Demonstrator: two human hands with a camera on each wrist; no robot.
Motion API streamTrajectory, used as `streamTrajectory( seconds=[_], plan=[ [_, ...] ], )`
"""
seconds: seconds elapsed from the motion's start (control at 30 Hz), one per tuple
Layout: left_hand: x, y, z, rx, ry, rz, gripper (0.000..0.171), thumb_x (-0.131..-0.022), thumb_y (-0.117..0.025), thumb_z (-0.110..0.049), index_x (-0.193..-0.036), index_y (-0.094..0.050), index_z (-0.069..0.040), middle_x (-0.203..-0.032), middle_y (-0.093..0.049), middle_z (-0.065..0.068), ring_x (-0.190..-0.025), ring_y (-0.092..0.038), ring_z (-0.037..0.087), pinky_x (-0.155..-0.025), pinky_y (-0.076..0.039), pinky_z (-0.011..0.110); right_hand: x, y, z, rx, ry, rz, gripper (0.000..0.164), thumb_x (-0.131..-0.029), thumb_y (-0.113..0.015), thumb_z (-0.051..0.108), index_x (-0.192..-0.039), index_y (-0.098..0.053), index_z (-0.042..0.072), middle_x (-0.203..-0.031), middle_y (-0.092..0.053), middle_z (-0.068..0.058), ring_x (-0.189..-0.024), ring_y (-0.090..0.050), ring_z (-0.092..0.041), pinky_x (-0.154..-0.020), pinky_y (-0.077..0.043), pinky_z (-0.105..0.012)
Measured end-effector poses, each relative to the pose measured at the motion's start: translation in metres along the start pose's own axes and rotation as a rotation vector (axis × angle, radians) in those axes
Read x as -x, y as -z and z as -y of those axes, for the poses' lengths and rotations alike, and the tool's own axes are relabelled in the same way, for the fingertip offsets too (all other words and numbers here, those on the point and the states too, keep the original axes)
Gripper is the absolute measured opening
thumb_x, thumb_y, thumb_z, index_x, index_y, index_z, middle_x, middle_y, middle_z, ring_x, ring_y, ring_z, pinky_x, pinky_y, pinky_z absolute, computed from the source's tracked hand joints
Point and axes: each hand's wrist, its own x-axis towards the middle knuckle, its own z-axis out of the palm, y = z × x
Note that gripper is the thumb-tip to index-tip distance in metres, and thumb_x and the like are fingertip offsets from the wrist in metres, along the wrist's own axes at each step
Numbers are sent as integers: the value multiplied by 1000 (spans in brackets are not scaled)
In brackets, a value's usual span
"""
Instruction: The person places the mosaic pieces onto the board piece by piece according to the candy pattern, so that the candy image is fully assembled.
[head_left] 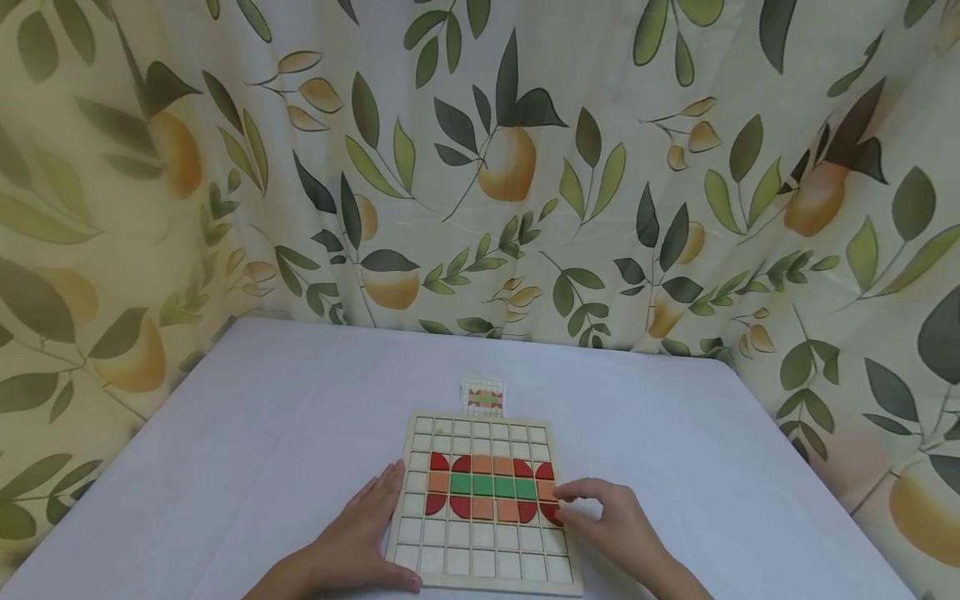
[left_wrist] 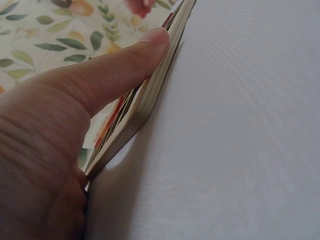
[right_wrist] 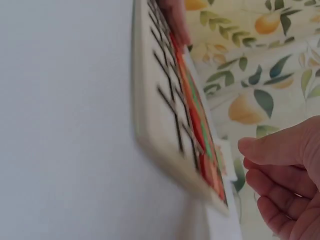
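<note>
A light wooden grid board (head_left: 442, 560) lies on the table, with red quarter-round tiles (head_left: 461, 507), orange square tiles (head_left: 483, 508) and a row of green square tiles (head_left: 483, 485) across its middle. My left hand (head_left: 356, 529) rests along the board's left edge, fingers straight. Its thumb (left_wrist: 127, 67) lies against the near edge by the corner. Beside the right edge is my right hand (head_left: 618, 527), index finger and thumb slightly parted near an orange tile and a red tile. In the right wrist view its fingers (right_wrist: 277, 182) are loosely bent, with nothing seen between them.
A small pattern card (head_left: 484, 397) with a matching coloured design lies just beyond the board's far edge. White cloth (head_left: 247, 442) covers the table. Behind and at the sides hangs a curtain (head_left: 480, 208) printed with fruit and leaves.
</note>
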Motion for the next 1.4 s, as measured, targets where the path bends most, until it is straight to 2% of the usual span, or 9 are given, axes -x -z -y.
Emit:
streamTrajectory(
  seconds=[0.13,0.4,0.7,0.9,1.07,1.17,1.23,1.33,1.4],
  plan=[
    [0,-1,0,6,-5,-5,133,-52,-66,-76,-147,-9,-1,-152,-10,11,-138,-6,25,-108,-9,48,16,5,-10,6,-145,8,16,-75,-75,16,-91,-72,16,-88,-65,11,-88,-58,-11,-84,-47,-41],
    [0,-1,0,4,-4,-12,134,-52,-66,-76,-147,-9,-1,-152,-11,12,-138,-7,25,-108,-10,48,31,2,-19,-73,-286,77,20,-77,-74,17,-95,-71,8,-91,-66,3,-89,-56,-17,-85,-46,-48],
    [1,-2,1,3,2,-25,134,-51,-66,-77,-147,-10,-3,-152,-12,10,-138,-9,25,-108,-11,48,33,-2,-19,-118,-240,142,30,-77,-74,17,-100,-68,0,-94,-67,-4,-86,-58,-19,-81,-49,-46],
    [0,-3,1,4,-4,-27,134,-51,-66,-76,-147,-10,-2,-152,-12,10,-138,-9,25,-108,-11,48,34,-3,-18,-131,-262,125,30,-76,-75,15,-100,-68,-1,-95,-67,-5,-87,-59,-20,-81,-50,-45],
    [0,-2,-4,38,9,-9,129,-56,-67,-73,-147,-8,-3,-153,-10,10,-138,-7,25,-108,-10,50,35,-3,-20,-148,-307,124,39,-76,-75,26,-103,-67,-1,-97,-66,-5,-93,-58,-23,-82,-48,-47],
    [-2,1,-12,44,-5,-3,115,-70,-62,-68,-147,-5,-4,-153,-4,8,-138,-2,24,-108,-7,50,33,-1,-15,-67,-318,52,49,-76,-73,38,-110,-65,5,-106,-64,-3,-104,-55,-25,-87,-44,-50],
    [-7,4,-21,-11,-30,-35,100,-80,-54,-63,-148,-7,-6,-154,-1,7,-138,1,25,-108,-5,51,29,1,-12,57,-231,-32,58,-76,-71,45,-120,-61,9,-116,-61,-8,-113,-49,-32,-90,-39,-56],
    [-20,8,-34,-203,-72,-158,81,-89,-43,-57,-148,-13,-10,-153,-2,8,-138,3,29,-107,-3,52,19,-1,-6,296,-100,-116,73,-79,-63,55,-138,-44,16,-137,-42,-17,-127,-30,-43,-93,-25,-68],
    [-30,10,-40,-305,-50,-231,73,-92,-40,-54,-148,-18,-14,-153,-3,7,-138,5,30,-107,-2,54,12,-6,-1,403,-16,-139,78,-81,-59,57,-143,-34,17,-144,-27,-23,-130,-16,-50,-90,-16,-74]
  ],
)
